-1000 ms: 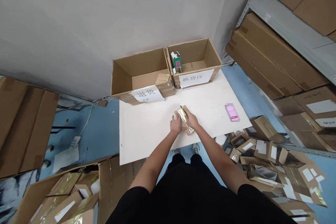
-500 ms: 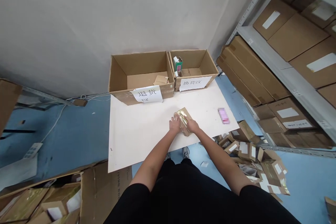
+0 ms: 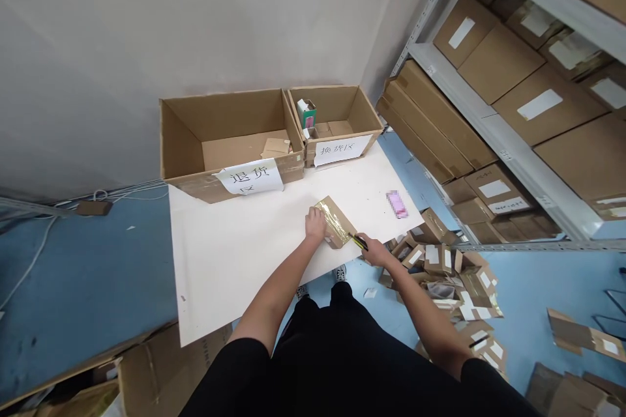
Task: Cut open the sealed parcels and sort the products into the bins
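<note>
Small taped carton (image 3: 335, 221) on the white surface (image 3: 235, 260), right of middle. Against its left side, left hand (image 3: 315, 224) with bent fingers; gripping or merely resting, impossible to tell. At its near right end, yellow-and-black tool (image 3: 358, 241) in closed fingers of right hand (image 3: 374, 251). Farther right, pixelated pink item (image 3: 396, 204). Beyond, two open boxes (image 3: 235, 111).

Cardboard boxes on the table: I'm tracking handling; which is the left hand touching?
The small box with shiny tape along its top; the larger boxes behind stand open, untouched.
</note>
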`<move>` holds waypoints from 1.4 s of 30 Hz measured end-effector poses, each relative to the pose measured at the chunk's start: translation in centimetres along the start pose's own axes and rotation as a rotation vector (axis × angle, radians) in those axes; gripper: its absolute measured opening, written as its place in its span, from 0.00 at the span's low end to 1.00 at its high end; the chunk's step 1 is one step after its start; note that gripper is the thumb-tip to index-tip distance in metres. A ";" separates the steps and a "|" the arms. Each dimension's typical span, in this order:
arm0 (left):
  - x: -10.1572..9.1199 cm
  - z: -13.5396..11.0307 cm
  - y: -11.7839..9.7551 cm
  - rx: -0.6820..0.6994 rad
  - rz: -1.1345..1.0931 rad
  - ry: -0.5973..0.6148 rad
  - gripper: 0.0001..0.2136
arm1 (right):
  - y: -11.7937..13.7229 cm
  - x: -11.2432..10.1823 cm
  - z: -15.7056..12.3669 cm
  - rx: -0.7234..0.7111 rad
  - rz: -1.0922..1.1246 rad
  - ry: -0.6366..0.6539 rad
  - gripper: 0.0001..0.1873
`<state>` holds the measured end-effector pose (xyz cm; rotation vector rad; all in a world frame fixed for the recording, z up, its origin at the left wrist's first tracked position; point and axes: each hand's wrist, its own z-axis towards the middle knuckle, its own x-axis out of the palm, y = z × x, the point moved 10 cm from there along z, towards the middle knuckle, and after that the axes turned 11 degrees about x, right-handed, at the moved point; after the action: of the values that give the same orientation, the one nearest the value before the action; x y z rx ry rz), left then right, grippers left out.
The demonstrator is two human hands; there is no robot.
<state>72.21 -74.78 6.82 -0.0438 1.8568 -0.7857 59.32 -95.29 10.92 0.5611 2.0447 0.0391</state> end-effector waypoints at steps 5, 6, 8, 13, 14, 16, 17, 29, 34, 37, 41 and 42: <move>0.9 -0.8 -1.0 0.199 0.032 0.074 0.41 | -0.1 0.1 3.4 0.231 0.177 -0.150 0.42; 1.3 -1.2 -1.1 0.187 0.070 0.078 0.40 | 0.3 0.4 4.4 0.255 0.192 -0.154 0.46; 2.2 -2.0 -1.2 0.094 0.164 0.051 0.38 | 1.2 0.6 6.7 0.278 0.219 -0.161 0.51; 4.7 -4.0 -2.7 -0.288 0.353 -0.007 0.39 | 3.1 -1.6 12.9 0.218 0.246 -0.135 0.54; 5.0 -4.0 -3.0 -0.334 0.364 -0.001 0.38 | 3.4 -2.1 13.8 0.172 0.252 -0.115 0.54; 5.1 -3.6 -3.4 -0.358 0.372 0.010 0.35 | 3.3 -3.0 14.9 0.088 0.297 -0.067 0.50; 4.9 -3.3 -3.6 -0.342 0.371 0.010 0.33 | 2.7 -3.4 15.1 0.065 0.340 -0.044 0.47; 3.8 -1.3 -3.0 -0.289 0.306 0.047 0.28 | -2.2 -3.8 10.1 -0.143 0.438 0.216 0.29; 3.9 -1.2 -2.7 -0.297 0.309 0.069 0.29 | -0.5 -4.0 10.9 -0.151 0.361 0.208 0.29; 4.0 -1.2 -2.7 -0.293 0.302 0.067 0.30 | -0.2 -4.1 10.8 -0.148 0.309 0.203 0.29; 4.1 -1.2 -2.7 -0.304 0.281 0.070 0.31 | -0.7 -3.4 9.7 -0.103 0.268 0.282 0.29; 4.2 -1.2 -2.6 -0.314 0.275 0.074 0.31 | -0.9 -3.2 9.4 -0.097 0.264 0.288 0.29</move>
<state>68.58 -77.83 5.06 0.0416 1.9893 -0.3072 68.14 -99.27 8.42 0.7983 2.2173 0.3939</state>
